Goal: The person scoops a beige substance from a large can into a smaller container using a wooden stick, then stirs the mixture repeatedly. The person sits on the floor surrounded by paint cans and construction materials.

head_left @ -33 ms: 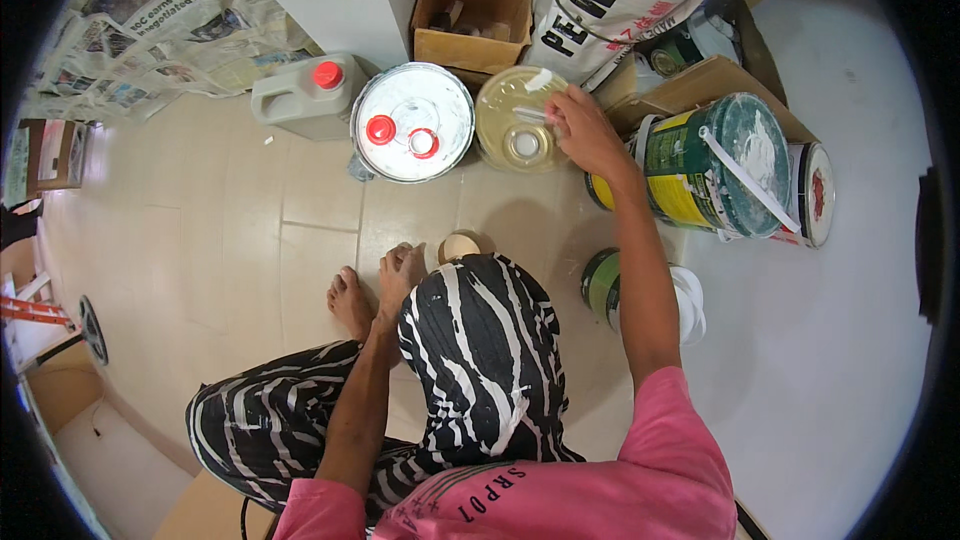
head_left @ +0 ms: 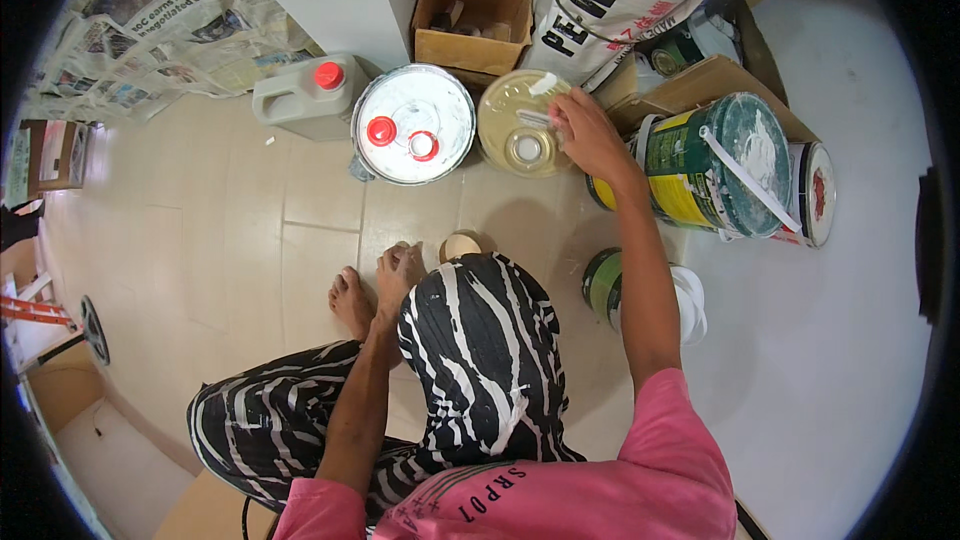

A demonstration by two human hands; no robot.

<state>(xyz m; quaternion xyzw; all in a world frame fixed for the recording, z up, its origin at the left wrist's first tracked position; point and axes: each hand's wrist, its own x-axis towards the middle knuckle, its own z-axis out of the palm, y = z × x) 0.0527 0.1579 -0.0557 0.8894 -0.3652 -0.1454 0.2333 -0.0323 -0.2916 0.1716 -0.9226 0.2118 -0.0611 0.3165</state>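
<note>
The floor bears a jerrycan and, apparently, a tin.

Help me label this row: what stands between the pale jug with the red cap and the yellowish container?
In the head view, a round white-topped can stands between the pale jug and the yellowish container.

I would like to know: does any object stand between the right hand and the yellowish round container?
Nothing visible does. The right hand is at the right edge of the yellowish round container, with a small pale item, too unclear to name, near its fingertips. The white-topped can is on the other side.
</note>
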